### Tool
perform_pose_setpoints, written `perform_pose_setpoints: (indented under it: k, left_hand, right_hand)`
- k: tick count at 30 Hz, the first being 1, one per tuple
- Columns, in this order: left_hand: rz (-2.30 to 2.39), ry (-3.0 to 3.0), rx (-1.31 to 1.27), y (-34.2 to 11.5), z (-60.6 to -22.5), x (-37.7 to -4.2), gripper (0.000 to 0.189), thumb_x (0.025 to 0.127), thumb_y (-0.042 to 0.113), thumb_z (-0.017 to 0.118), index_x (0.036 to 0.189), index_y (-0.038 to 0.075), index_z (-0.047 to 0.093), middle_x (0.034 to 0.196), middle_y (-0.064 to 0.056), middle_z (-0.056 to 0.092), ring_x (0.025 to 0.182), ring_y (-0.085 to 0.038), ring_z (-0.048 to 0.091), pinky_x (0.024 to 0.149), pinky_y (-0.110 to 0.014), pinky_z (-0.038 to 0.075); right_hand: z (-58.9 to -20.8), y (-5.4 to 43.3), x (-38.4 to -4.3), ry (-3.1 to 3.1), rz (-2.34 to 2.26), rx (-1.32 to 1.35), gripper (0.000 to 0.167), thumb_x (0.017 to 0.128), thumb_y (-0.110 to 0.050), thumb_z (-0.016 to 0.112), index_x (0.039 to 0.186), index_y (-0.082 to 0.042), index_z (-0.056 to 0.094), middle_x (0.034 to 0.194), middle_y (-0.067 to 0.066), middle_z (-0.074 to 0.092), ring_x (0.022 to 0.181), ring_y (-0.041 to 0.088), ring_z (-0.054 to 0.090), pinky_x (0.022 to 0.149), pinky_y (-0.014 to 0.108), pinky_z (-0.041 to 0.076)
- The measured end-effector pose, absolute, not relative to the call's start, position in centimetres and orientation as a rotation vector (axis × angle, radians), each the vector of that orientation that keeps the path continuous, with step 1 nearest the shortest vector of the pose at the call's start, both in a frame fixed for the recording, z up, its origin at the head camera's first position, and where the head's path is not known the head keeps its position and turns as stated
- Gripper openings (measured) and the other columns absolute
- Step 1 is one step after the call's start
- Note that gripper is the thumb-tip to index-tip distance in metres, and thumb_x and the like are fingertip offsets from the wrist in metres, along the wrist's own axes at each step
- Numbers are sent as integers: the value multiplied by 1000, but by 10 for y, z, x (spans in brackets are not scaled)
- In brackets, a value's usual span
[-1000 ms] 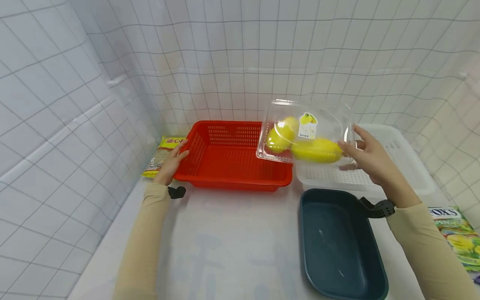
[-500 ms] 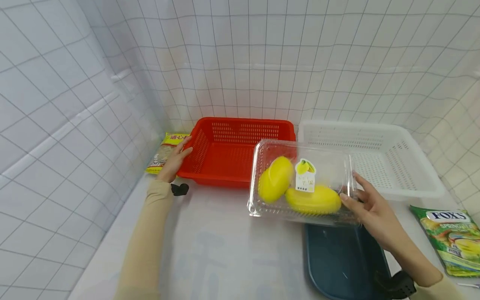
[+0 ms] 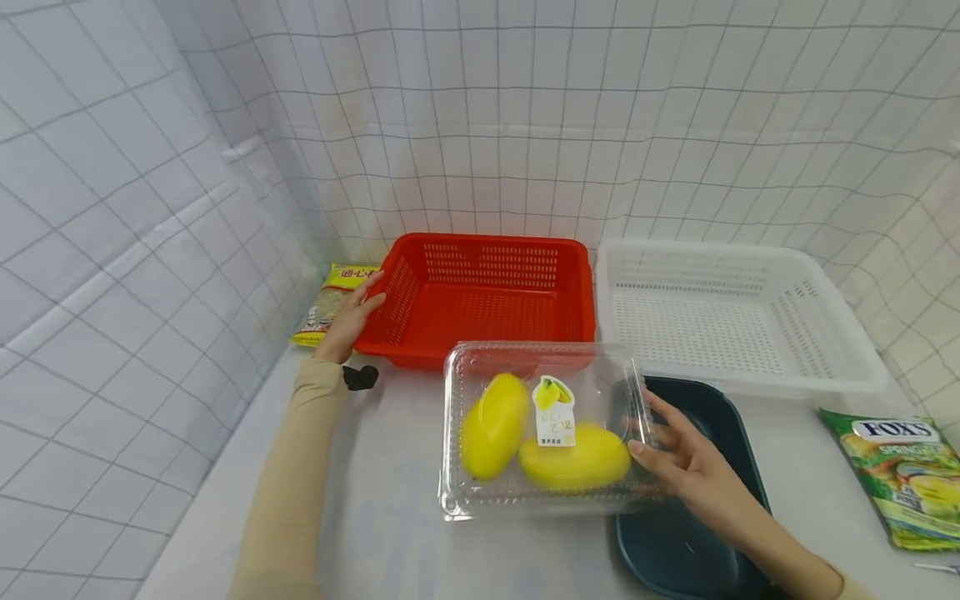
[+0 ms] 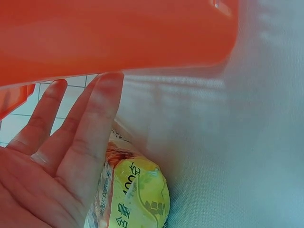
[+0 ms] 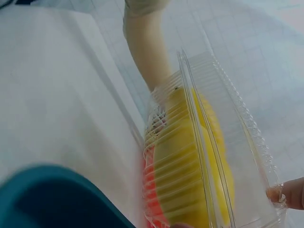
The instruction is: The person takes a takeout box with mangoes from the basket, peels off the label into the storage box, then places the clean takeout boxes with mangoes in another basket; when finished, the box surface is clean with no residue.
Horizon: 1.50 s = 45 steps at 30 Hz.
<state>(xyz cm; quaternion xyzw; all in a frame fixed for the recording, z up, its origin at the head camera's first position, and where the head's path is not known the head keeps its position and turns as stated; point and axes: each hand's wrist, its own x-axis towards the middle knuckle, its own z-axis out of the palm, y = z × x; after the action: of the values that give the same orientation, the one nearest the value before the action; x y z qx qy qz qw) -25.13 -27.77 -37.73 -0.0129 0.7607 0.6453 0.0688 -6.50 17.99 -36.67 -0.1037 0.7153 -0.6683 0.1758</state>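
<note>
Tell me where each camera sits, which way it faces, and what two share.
Head: worn on the head, looking forward and down at the red basket and clear container; left hand and right hand show.
Left wrist: on that wrist, facing the basket's wall and yellow packet; left-hand fingers show.
Right wrist: on that wrist, facing the container's side; fingertips and an arm show.
Shared: the basket, in head and left wrist.

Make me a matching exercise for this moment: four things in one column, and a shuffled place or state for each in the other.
Things:
1. clear box
2. red basket
3. white basket
4. FOX'S packet

Places and states:
A. touched by the left grip
B. nearest the head view's right edge
C. held by the right grip
D. just beyond the dark tray

Pairs: 1-C, 2-A, 3-D, 4-B
</note>
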Motion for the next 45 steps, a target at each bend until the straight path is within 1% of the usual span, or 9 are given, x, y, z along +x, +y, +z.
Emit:
perform_pose_setpoints:
  k: [4, 7, 12, 17, 29, 34, 39, 41, 45]
  left_hand:
    - [1939, 2298, -24, -278, -377, -251, 56, 102, 15, 40, 153, 11, 16, 158, -4, 2, 139, -31, 12, 111, -47, 14]
    - [1951, 2295, -12, -278, -376, -251, 56, 102, 15, 39, 153, 11, 16, 158, -3, 1, 139, -30, 13, 111, -46, 15]
    - [1954, 2280, -41, -277, -376, -252, 56, 102, 16, 39, 153, 13, 16, 158, -6, 6, 135, -34, 20, 110, -48, 21]
    - [1938, 2290, -63, -276, -377, -251, 56, 102, 17, 39, 153, 14, 16, 157, -8, 7, 136, -34, 19, 110, -49, 20]
    - [1930, 2296, -67, -276, -375, -250, 55, 102, 17, 40, 153, 14, 17, 158, -3, 4, 138, -30, 16, 111, -46, 18]
    - [1922, 2311, -39, -277, -377, -252, 56, 102, 15, 40, 153, 12, 17, 158, -4, 2, 141, -30, 9, 112, -48, 11]
    - [1888, 2351, -36, -283, -391, -260, 57, 102, 22, 41, 153, 20, 17, 158, 0, 2, 141, -29, 9, 111, -49, 10]
    - [1883, 2349, -42, -281, -388, -257, 57, 102, 23, 41, 153, 20, 16, 158, 0, 2, 141, -29, 10, 112, -49, 11]
    - [1898, 2319, -53, -278, -381, -253, 57, 102, 19, 40, 154, 16, 15, 158, -1, -1, 141, -30, 7, 112, -49, 9]
  right_hand:
    - [-370, 172, -57, 1948, -1845, -276, 73, 97, -14, 56, 152, -11, 8, 145, 29, 30, 113, 30, 55, 78, 43, 54]
    - [-372, 165, -55, 1919, -1813, -253, 73, 97, -18, 56, 152, -11, 9, 145, 28, 31, 115, 33, 53, 79, 43, 53]
    - [-377, 151, -55, 1900, -1739, -160, 73, 96, -25, 56, 152, -14, 10, 145, 26, 32, 112, 32, 53, 81, 46, 52]
    - [-384, 138, -58, 1868, -1716, -83, 74, 96, -31, 56, 152, -15, 11, 147, 25, 31, 116, 32, 51, 78, 47, 52]
    - [-398, 115, -63, 1814, -1753, -17, 78, 96, -29, 58, 152, -12, 6, 145, 30, 28, 115, 33, 51, 80, 44, 53]
    - [-400, 111, -61, 1872, -1692, -30, 82, 94, -29, 61, 152, -14, 5, 144, 31, 27, 120, 36, 46, 86, 50, 48]
    - [-398, 109, -62, 1789, -1721, 19, 82, 95, -22, 59, 152, -17, 0, 147, 30, 17, 132, 42, 26, 96, 61, 34]
    - [-397, 108, -63, 1734, -1752, 35, 82, 95, -19, 57, 151, -17, -2, 147, 30, 13, 134, 43, 19, 100, 63, 28]
    - [-397, 106, -64, 1651, -1804, 33, 81, 96, -15, 54, 151, -17, -7, 147, 29, 11, 134, 41, 19, 103, 63, 23]
